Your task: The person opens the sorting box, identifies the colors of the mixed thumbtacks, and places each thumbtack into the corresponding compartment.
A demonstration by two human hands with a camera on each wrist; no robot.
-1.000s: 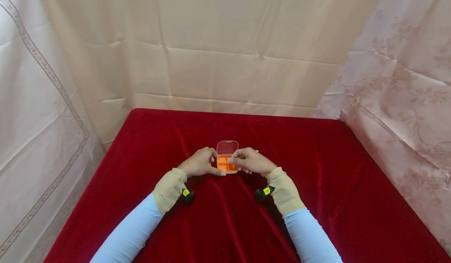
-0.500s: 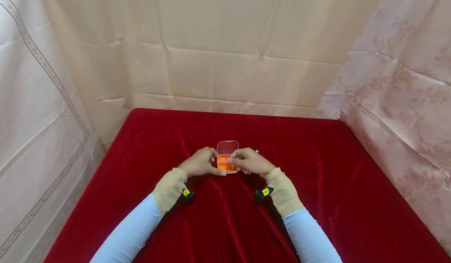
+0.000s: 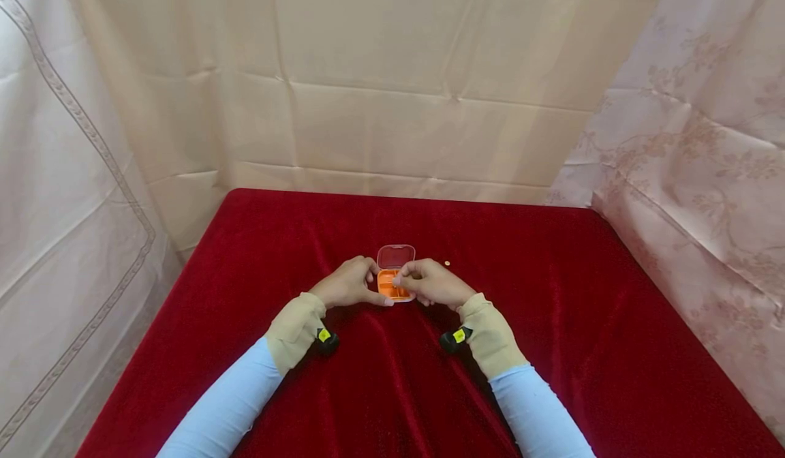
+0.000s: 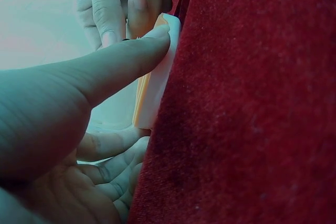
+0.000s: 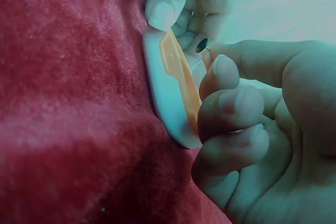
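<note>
A small pill box with a white shell and orange compartments rests on the red cloth, its clear lid raised at the back. My left hand grips the box from the left, thumb along the near side and fingers behind. In the left wrist view the thumb lies on the white edge of the box. My right hand is over the right-hand compartments. Between its thumb and forefinger it pinches a stud earring with a dark round head and a thin metal post. The compartments' contents are partly hidden by the fingers.
A tiny yellowish round piece lies on the red cloth just beyond the right hand. Pale curtains hang behind the table and along both sides. A small black camera is strapped at each wrist.
My right hand has shifted slightly left over the box, with the stud earring in its fingers. The tiny yellowish piece behind it now shows more fully. The left hand and box have stayed put.
</note>
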